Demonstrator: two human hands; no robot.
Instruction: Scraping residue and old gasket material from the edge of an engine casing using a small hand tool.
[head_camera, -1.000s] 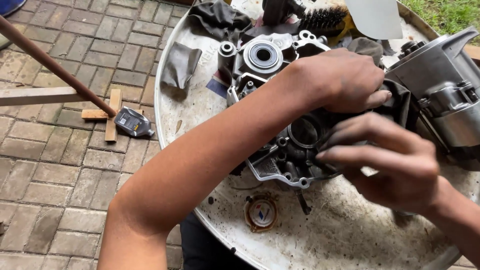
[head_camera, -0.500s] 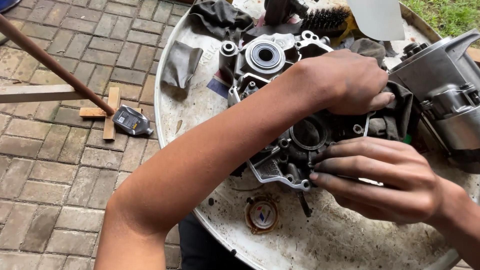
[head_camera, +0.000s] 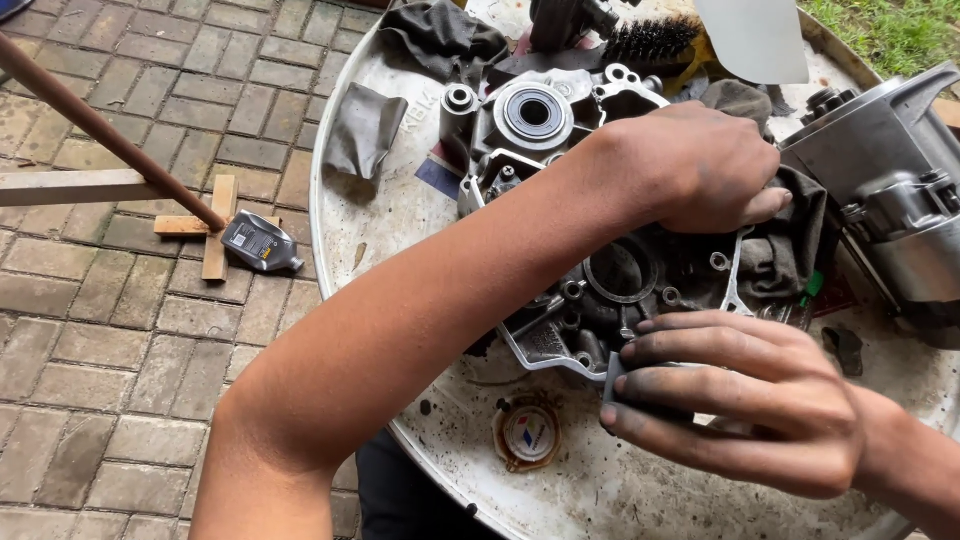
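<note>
Over on the brick paving a small grey oil bottle (head_camera: 262, 243) lay by the wooden cross-piece (head_camera: 212, 228), and on the round metal tabletop (head_camera: 372, 215) a dark rag (head_camera: 366, 128) sat left of the engine crankcase half (head_camera: 590, 210), which lay flat at the table's middle. We had our left hand (head_camera: 700, 165) curled down on a grimy cloth (head_camera: 785, 245) at the case's right edge, steadying it. Our right hand (head_camera: 745, 400) was closed flat around a thin grey sanding pad (head_camera: 640, 392) against the near rim; to do this well, we judged, the pad should stay flat on the mating face with light, even strokes while the left hand holds firm.
</note>
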